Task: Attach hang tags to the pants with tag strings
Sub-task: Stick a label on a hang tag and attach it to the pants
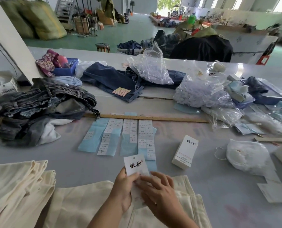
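A white hang tag (pixel 135 164) with black characters and a small hole at its top stands upright in front of me. My left hand (pixel 123 190) grips its lower edge between thumb and fingers. My right hand (pixel 158 193) lies beside it, fingertips touching a thin pale sheet just under the tag. Cream pants (pixel 81 204) lie flat under both hands, and more cream pants (pixel 16 186) are stacked at the left. No tag string is plainly visible in either hand.
Blue backing strips with white size stickers (pixel 125 139) lie ahead, behind them a wooden ruler (pixel 153 118). A white box (pixel 185 153) and a white bag (pixel 247 156) sit at the right. Denim piles (pixel 43 104) lie left, plastic bags (pixel 201 94) far right.
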Motion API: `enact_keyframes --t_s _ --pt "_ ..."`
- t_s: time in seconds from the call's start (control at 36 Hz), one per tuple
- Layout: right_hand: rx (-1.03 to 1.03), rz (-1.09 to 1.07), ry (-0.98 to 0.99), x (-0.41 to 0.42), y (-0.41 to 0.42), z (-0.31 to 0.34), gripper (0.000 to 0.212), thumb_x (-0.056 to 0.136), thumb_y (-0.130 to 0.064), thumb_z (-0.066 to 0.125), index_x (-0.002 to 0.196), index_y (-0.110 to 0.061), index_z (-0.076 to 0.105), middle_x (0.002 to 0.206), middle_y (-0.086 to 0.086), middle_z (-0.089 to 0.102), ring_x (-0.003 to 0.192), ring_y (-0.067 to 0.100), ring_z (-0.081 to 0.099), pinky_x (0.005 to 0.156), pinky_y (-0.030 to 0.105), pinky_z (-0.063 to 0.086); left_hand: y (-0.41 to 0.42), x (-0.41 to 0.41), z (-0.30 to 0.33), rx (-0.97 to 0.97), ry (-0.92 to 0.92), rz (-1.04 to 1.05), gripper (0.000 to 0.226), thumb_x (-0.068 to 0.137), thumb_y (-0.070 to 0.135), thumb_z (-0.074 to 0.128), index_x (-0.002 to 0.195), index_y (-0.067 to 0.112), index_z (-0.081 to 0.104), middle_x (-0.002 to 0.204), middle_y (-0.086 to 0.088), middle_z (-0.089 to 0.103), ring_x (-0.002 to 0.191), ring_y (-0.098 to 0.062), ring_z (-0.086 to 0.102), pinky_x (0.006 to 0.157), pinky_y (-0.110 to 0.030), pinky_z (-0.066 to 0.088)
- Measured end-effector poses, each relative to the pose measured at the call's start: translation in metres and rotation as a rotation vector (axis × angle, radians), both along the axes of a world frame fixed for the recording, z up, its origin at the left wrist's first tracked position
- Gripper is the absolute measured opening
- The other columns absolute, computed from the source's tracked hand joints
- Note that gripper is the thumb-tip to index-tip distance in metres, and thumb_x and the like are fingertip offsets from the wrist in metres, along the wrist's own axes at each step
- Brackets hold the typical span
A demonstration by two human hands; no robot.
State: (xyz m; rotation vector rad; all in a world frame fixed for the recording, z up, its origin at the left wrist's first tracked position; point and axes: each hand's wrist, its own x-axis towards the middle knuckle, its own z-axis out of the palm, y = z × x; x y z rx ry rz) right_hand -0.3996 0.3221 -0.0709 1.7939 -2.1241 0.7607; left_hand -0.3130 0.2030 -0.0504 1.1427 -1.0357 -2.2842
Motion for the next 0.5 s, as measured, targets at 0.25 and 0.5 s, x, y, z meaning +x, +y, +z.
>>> enact_keyframes --t_s 0.25,0.5 --pt "0.140 0.062 0.072 -0.012 0.053 -0.005 0.028 0.084 -0.052 0.051 0.102 -0.044 0.071 0.133 -0.024 0.053 0.129 0.013 0.048 0.099 0.030 0.032 0.006 -0.022 0.000 0.152 -0.008 0.045 0.018 0.096 0.002 0.049 0.109 0.008 0.059 0.086 -0.019 0.066 0.073 -0.033 0.063 0.060 -0.042 0.052" --pt "-0.151 -0.663 -0.376 -0.162 0.117 0.010 0.012 0.083 0.002 0.067 0.087 -0.006 0.075 0.085 0.007 0.070 0.077 0.032 0.065 0.073 0.027 0.043 0.031 -0.047 -0.015 0.079 -0.099 -0.026 0.014 0.098 0.005 0.049 0.100 0.011 0.061 0.071 -0.010 0.067 0.053 -0.027 0.066 0.042 -0.035 0.052"
